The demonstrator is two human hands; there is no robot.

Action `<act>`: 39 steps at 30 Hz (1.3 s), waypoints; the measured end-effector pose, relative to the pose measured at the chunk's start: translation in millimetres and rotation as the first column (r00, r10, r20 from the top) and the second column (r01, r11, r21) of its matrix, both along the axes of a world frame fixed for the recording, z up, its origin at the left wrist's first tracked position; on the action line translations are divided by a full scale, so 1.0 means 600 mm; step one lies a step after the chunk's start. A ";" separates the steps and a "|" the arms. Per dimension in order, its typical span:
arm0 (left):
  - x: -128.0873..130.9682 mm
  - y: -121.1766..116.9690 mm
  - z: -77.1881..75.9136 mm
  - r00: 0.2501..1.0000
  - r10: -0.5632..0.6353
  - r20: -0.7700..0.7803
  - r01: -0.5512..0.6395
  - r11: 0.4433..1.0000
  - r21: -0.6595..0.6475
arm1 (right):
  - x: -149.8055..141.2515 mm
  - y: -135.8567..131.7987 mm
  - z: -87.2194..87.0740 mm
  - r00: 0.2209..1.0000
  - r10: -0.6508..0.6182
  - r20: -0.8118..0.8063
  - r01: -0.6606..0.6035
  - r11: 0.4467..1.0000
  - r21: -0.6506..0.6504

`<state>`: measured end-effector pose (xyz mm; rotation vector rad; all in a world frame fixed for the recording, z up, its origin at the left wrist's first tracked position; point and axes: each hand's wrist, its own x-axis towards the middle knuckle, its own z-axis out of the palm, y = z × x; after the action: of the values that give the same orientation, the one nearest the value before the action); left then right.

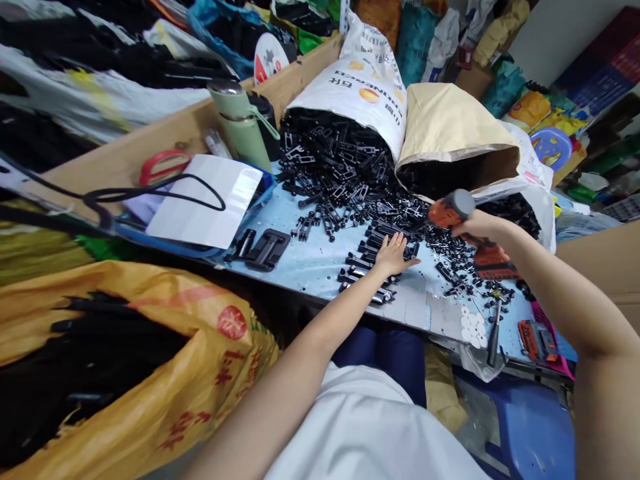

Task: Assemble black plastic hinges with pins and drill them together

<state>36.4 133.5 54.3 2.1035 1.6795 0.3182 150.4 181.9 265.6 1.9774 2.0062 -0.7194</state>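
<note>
My left hand (pixel 393 254) lies with its fingers spread on a row of black plastic parts (pixel 361 261), which are lined up side by side near the table's front edge. In my right hand (pixel 477 225) is an orange and grey cordless drill (pixel 453 209), gripped by its handle and held over the right side of the table. Its front end points left, toward the row. Beneath the drill, many small black pieces and screws (pixel 443 247) are scattered. I cannot make out whether the drill's tip touches any part.
A white sack (pixel 357 87) spills black clips onto the blue tabletop (pixel 310 267). Beside it lies an open tan sack (pixel 450 127). A hammer (pixel 494 333), white discs (pixel 473 327) and a battery (pixel 537 340) sit at right. A green flask (pixel 245 127) and paper (pixel 205 200) are left.
</note>
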 end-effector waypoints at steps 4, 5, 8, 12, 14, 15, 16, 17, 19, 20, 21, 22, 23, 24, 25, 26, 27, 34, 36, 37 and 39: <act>-0.001 0.000 0.001 1.000 0.000 -0.009 0.000 1.000 0.007 | -0.109 0.049 -0.026 0.992 0.116 0.055 -0.111 0.990 -0.086; -0.001 0.000 0.002 1.000 0.001 -0.004 -0.001 1.000 0.008 | -0.129 0.057 -0.029 0.982 0.167 0.093 -0.158 0.982 -0.101; 0.000 -0.003 0.004 1.000 0.005 0.020 -0.005 1.000 -0.005 | -0.172 0.075 -0.034 0.925 0.312 0.217 -0.284 0.947 -0.154; 0.000 -0.004 0.005 0.999 0.014 0.042 -0.013 1.000 -0.014 | -0.198 0.087 -0.035 0.860 0.407 0.309 -0.349 0.909 -0.226; -0.001 -0.003 0.005 0.999 0.012 0.044 -0.011 1.000 -0.022 | -0.201 0.086 -0.035 0.859 0.414 0.301 -0.356 0.906 -0.229; -0.001 -0.002 0.006 0.999 0.008 0.045 -0.007 1.000 -0.030 | -0.200 0.083 -0.035 0.862 0.412 0.295 -0.359 0.907 -0.217; -0.001 -0.001 0.006 0.999 0.004 0.047 -0.002 0.999 -0.035 | -0.199 0.079 -0.034 0.864 0.410 0.293 -0.365 0.910 -0.199; -0.002 0.000 0.007 0.999 -0.002 0.051 0.004 0.999 -0.038 | -0.197 0.074 -0.033 0.864 0.410 0.291 -0.373 0.911 -0.178; -0.002 0.000 0.008 0.998 -0.012 0.057 0.014 0.999 -0.035 | -0.193 0.064 -0.030 0.859 0.420 0.294 -0.393 0.908 -0.147; -0.002 0.000 0.008 0.998 -0.014 0.059 0.015 1.000 -0.027 | -0.192 0.058 -0.029 0.851 0.432 0.297 -0.407 0.902 -0.146; -0.003 -0.001 0.009 0.998 -0.013 0.060 0.014 1.000 -0.019 | -0.193 0.054 -0.028 0.841 0.450 0.300 -0.423 0.893 -0.156; -0.003 -0.002 0.009 0.998 -0.010 0.060 0.010 1.000 -0.013 | -0.195 0.050 -0.027 0.828 0.468 0.309 -0.435 0.884 -0.175; -0.003 -0.002 0.010 0.998 -0.008 0.059 0.008 1.000 -0.010 | -0.198 0.048 -0.026 0.814 0.486 0.319 -0.444 0.874 -0.197; -0.004 -0.003 0.012 0.998 -0.009 0.057 0.010 1.000 -0.010 | -0.201 0.046 -0.027 0.801 0.499 0.331 -0.451 0.866 -0.215; -0.005 -0.003 0.013 0.999 -0.013 0.053 0.014 1.000 -0.016 | -0.205 0.044 -0.028 0.790 0.511 0.339 -0.456 0.859 -0.233; -0.006 -0.002 0.015 0.999 -0.020 0.046 0.022 0.999 -0.026 | -0.209 0.043 -0.030 0.782 0.522 0.341 -0.458 0.852 -0.252; -0.007 -0.001 0.018 0.999 -0.029 0.041 0.030 0.999 -0.037 | -0.212 0.042 -0.032 0.779 0.529 0.336 -0.461 0.847 -0.264; -0.010 -0.024 0.034 0.998 -0.012 0.067 0.016 0.998 -0.054 | -0.200 0.008 -0.029 0.785 0.528 0.325 -0.489 0.849 -0.201; -0.008 -0.053 0.030 0.997 0.014 0.077 -0.012 1.000 -0.027 | -0.193 -0.006 -0.025 0.796 0.519 0.311 -0.483 0.855 -0.190; -0.007 -0.070 0.027 0.997 0.018 0.079 -0.017 1.000 -0.017 | -0.190 -0.012 -0.024 0.803 0.519 0.294 -0.480 0.855 -0.197; -0.006 -0.102 0.020 0.997 0.020 0.078 -0.019 1.000 -0.021 | -0.189 -0.021 -0.025 0.815 0.526 0.244 -0.480 0.848 -0.227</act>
<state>32.8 72.5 66.1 2.0343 1.6522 0.3828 37.1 169.2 250.3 1.2743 2.0728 -0.4027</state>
